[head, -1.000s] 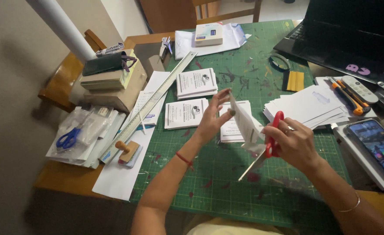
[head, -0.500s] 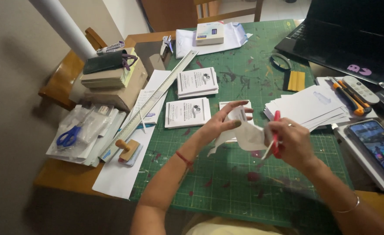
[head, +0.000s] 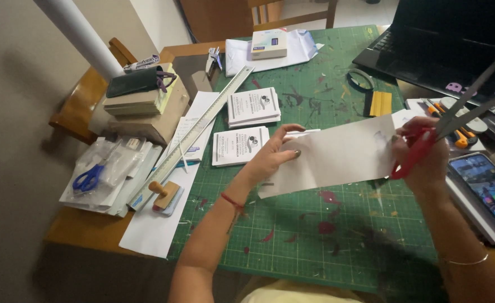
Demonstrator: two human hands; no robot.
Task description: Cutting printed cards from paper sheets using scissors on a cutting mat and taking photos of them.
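My left hand grips the left edge of a white paper sheet and holds it flat above the green cutting mat. My right hand is at the sheet's right end, fingers through the red handles of a pair of scissors. The long grey blades are apart and point up to the right, away from the paper. A red thread bracelet circles my left wrist.
Two stacks of printed white cards lie on the mat by a long metal ruler. A wooden stamp, bagged blue scissors, boxes, a laptop, a phone and orange-handled tools ring the mat.
The sheet has swung from upright and folded to spread out flat and wide. My right hand moved right and turned the scissors so the blades point up and away.
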